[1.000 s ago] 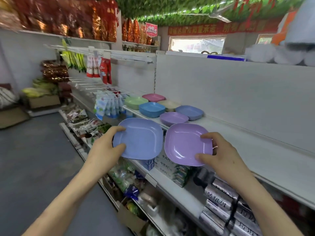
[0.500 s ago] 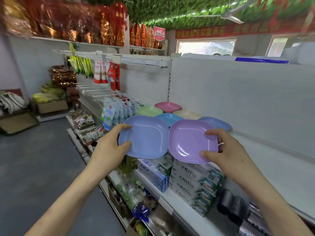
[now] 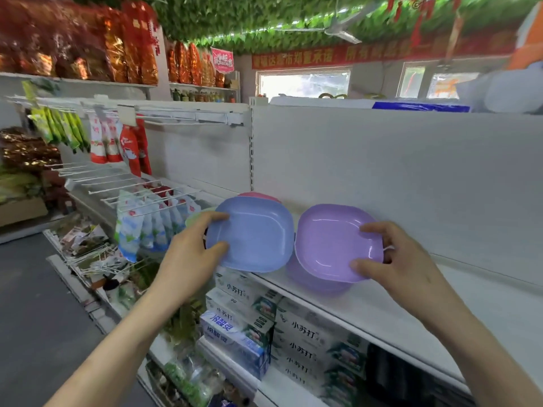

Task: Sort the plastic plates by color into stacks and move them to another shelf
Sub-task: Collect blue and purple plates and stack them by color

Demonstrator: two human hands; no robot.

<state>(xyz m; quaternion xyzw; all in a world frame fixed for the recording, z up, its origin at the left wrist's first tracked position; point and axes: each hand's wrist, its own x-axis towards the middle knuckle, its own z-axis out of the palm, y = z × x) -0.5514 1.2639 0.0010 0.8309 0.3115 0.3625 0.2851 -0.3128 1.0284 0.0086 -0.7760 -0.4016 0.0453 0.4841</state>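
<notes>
Now left hand pinches glossy rounded-square blue plate; right hand pinches purple plate.

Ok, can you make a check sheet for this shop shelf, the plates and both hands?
Surface: white metal shelf, carries plates.
Job's things: blue square plastic plate and purple square plastic plate, both held up; second purple plate lying on the shelf under it; pink plate behind.
Clutter: nothing seen.
Grippers: left hand grips the blue plate; right hand grips the purple one.
Cables: nothing seen.
Surroundings: white printed boxes below, red and green hanging packets left.
</notes>
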